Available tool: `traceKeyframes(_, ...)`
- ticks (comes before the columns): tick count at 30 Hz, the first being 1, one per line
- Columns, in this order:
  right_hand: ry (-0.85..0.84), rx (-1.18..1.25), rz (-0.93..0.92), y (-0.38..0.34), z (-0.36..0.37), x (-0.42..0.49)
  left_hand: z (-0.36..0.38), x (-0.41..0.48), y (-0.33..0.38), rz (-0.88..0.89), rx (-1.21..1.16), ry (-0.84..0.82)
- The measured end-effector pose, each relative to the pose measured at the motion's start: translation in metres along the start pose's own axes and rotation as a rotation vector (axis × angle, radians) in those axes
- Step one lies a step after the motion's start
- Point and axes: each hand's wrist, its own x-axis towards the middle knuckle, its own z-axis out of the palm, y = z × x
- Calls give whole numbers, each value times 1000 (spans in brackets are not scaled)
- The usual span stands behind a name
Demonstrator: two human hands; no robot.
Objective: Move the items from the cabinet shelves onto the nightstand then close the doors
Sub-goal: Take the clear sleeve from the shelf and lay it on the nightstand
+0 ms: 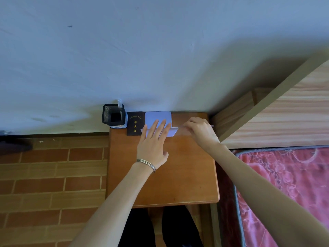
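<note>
Left hand point(154, 139), fingers spread, presses the white card point(158, 118) at the worktop's point(160, 184) back edge. Right hand point(199, 132) pinches a clear sheet point(179, 129) beside it. A careless shove could knock the booklet point(134, 122).

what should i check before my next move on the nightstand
1. Left hand flat on white card: ok.
2. White card on nightstand, beside dark booklet: ok.
3. Pen holder upright at back left corner: ok.
4. Right hand fingers curled; what they pinch: cannot tell.
5. Cabinet doors shut: cannot tell, out of view.
</note>
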Motion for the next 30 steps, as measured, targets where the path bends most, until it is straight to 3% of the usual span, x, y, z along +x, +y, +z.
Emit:
traceKeyframes(14,-27,-19,-7,3,2,10,4,2,-4,28,0,50)
traceKeyframes(24,-251,-212,54,-22,-33,-15,-40,-4,-7,-1,75,-137)
traceKeyframes(27,-231,-244,6,-29,-69,-28,-74,-10,-12,-22,56,-91)
traceKeyframes(30,-145,-304,-39,-35,-109,-38,-114,-13,-16,61,8,64)
